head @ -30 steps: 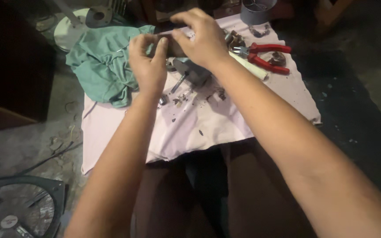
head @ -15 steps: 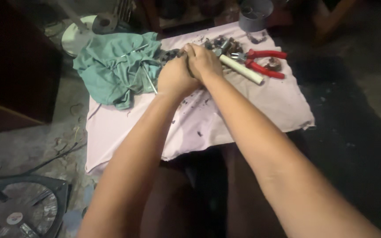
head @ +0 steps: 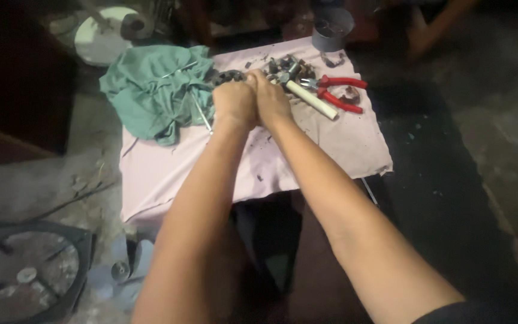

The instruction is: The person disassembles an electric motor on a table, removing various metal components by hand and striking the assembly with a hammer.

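Note:
My left hand (head: pixel 234 103) and my right hand (head: pixel 271 102) are closed into fists, pressed side by side on the pink cloth (head: pixel 307 150) that covers a small table. They close over a dark round metal part (head: pixel 229 77), whose ribbed edge shows just beyond my left knuckles. The rest of it is hidden under my fingers. A thin metal rod (head: pixel 200 111) lies slanted beside my left hand. Several small metal pieces (head: pixel 283 65) are heaped just past my right hand.
A crumpled green rag (head: pixel 151 90) lies at the table's far left. Red-handled pliers (head: pixel 340 90) and a white tube (head: pixel 313 101) lie at the far right, with a grey cup (head: pixel 333 27) behind them. A fan grille (head: pixel 25 270) rests on the floor, lower left.
My hands came down from a raised, apart position to a tight side-by-side grip low on the cloth. The view has shifted slightly closer.

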